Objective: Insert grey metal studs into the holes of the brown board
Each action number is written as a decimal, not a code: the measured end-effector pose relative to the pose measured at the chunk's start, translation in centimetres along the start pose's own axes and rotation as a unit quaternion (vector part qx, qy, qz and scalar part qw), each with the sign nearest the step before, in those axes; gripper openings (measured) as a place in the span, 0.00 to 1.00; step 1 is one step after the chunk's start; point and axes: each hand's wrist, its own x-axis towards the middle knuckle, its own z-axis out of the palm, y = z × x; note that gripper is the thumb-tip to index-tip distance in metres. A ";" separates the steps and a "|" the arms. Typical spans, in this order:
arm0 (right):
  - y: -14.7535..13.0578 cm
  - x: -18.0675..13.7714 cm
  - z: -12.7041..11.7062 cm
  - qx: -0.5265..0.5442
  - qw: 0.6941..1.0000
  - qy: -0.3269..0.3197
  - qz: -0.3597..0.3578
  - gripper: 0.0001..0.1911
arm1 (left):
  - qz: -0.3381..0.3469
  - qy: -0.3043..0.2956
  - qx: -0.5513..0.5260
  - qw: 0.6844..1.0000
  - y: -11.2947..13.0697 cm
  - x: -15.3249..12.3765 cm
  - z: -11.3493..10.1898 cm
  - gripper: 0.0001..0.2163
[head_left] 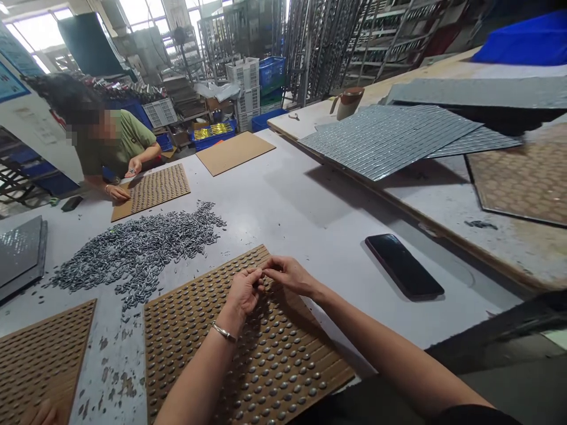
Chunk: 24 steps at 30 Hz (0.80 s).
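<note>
My left hand (245, 292), with a metal bangle (224, 332) at its wrist, is curled closed over the far right part of a brown board (330, 360). Rows of small grey oval metal-looking pieces (266, 341) sit on that board; a strip along its right edge has none. My right hand (290, 275) is pinched closed, its fingertips meeting those of my left hand. Whatever lies between the fingers is too small or hidden to make out. Beyond the board spreads a loose pile of the same grey oval pieces (146, 251).
Across the table, a co-worker (119, 141) handles another studded board (162, 188). Someone's hand (42, 413) shows on a board (48, 348) at lower left. A phone (404, 265) lies to the right. Silvery ribbed sheets (390, 136) overhang the raised tabletop; a plain board (234, 152) lies farther back.
</note>
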 end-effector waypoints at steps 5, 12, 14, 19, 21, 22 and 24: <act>1.7 2.7 -0.1 -0.195 0.977 0.057 0.063 0.08 | 0.011 0.049 -0.018 0.999 1.0 -0.2 -1.1 0.03; 1.0 3.2 1.3 -0.286 0.951 0.049 0.106 0.11 | 0.057 0.102 0.032 0.993 1.9 -1.1 -2.8 0.07; 0.5 3.1 1.7 -0.302 0.942 0.054 0.137 0.10 | 0.055 0.101 0.033 0.993 1.8 -1.0 -3.0 0.10; -0.2 3.6 1.9 -0.325 0.925 0.053 0.190 0.06 | 0.055 0.103 0.038 0.992 1.4 -0.8 -3.2 0.13; -0.3 3.6 1.7 -0.313 0.928 0.058 0.192 0.03 | 0.063 0.092 0.032 0.993 1.5 -1.1 -3.0 0.13; -0.3 3.4 1.6 -0.299 0.933 0.070 0.187 0.02 | 0.066 0.081 0.026 0.994 1.5 -1.4 -2.8 0.13; -0.4 2.6 1.4 -0.251 0.950 0.104 0.155 0.02 | 0.063 0.052 0.016 0.996 1.5 -1.9 -2.3 0.12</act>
